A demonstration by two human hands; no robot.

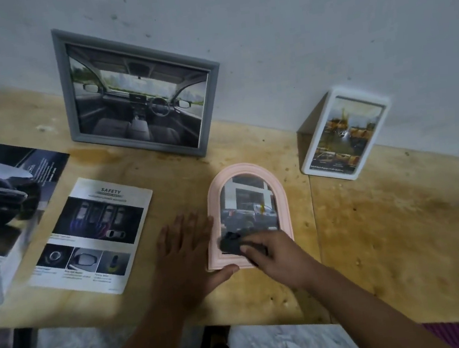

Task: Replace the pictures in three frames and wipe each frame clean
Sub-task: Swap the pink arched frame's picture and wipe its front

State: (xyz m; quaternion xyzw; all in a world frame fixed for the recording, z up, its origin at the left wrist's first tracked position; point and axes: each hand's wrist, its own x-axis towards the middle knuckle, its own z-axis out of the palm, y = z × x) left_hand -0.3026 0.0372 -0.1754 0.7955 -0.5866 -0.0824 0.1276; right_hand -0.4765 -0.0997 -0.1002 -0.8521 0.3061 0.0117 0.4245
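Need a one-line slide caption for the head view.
Right hand wipes the flat pink arched frame with a dark cloth; left hand steadies it.

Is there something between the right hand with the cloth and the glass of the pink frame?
Nothing visible. The right hand presses the dark cloth straight onto the lower part of the pink frame, which lies flat on the table. The left hand rests at its left edge, beside the wiped area.

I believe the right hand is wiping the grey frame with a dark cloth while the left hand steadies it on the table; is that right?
Not quite. The head view shows the right hand wiping the pink arched frame, not the grey frame, which leans untouched against the wall. The dark cloth and the steadying left hand are as you say.
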